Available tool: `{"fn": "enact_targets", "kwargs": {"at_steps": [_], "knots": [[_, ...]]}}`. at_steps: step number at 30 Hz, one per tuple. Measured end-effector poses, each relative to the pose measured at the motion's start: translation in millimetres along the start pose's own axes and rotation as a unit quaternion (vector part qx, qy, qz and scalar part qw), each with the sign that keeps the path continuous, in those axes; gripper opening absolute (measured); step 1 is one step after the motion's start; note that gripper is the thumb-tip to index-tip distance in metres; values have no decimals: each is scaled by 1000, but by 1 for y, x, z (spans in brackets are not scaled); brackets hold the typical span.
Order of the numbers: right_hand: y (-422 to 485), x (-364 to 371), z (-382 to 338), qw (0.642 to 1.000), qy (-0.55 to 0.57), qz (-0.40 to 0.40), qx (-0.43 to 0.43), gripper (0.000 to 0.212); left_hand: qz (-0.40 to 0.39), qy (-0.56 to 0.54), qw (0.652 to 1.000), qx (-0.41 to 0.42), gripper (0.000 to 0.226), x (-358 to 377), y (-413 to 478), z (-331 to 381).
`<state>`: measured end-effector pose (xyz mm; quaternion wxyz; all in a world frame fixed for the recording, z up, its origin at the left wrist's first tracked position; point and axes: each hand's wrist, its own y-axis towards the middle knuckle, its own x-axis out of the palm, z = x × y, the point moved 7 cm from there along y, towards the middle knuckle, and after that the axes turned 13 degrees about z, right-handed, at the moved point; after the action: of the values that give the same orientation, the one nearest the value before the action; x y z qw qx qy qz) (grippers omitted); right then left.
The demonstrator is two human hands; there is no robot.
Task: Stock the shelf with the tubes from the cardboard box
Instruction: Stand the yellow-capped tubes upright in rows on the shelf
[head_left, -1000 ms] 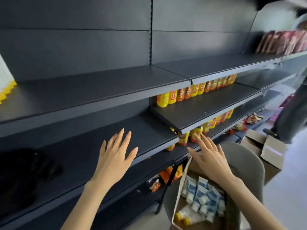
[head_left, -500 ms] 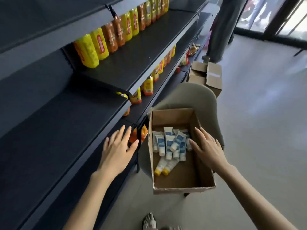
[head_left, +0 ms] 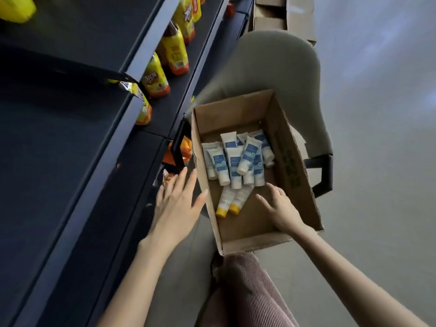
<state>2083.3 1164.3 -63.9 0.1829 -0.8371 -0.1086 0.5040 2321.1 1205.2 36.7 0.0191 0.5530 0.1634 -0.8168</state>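
Note:
An open cardboard box (head_left: 296,166) sits on a grey chair (head_left: 278,67) beside the dark shelving. Inside it lie several white tubes with blue labels (head_left: 236,159) and two white tubes with yellow caps (head_left: 230,201). My right hand (head_left: 279,208) is inside the box, fingers relaxed, just right of the yellow-capped tubes and holding nothing. My left hand (head_left: 177,204) hovers with straight fingers at the box's left wall, over the shelf edge. The dark shelf (head_left: 54,142) to the left is bare where I look.
Yellow and orange snack bags (head_left: 154,79) stand along the shelves further back. Orange packets (head_left: 182,149) lie on a lower shelf next to the box. Another cardboard box (head_left: 295,17) stands on the floor beyond the chair. My leg (head_left: 247,291) is below the box.
My view has tilted down from the shelves to the box. My right hand has gone down into the box near the tubes; my left hand moved closer to the box's left wall.

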Motion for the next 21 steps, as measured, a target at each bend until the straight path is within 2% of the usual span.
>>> {"fn": "enact_targets", "kwargs": {"at_steps": [5,10,12,15,18,21], "knots": [[32,65,17,985,99,-55,127,63,-19,-27,999,-1,61,33,21,1],[50,117,28,944,182,-87,260,75,-21,-57,998,-26,61,54,31,-9],[53,134,30,923,218,-83,306,72,-20,-77,996,-37,62,60,33,-14],[58,154,33,893,278,-46,351,53,-13,-102,994,-44,62,68,33,-20],[60,170,40,876,291,-33,383,55,-12,-121,991,-48,62,74,32,-22],[60,180,45,846,329,-68,413,58,-13,-132,990,-47,62,76,29,-20]]}}
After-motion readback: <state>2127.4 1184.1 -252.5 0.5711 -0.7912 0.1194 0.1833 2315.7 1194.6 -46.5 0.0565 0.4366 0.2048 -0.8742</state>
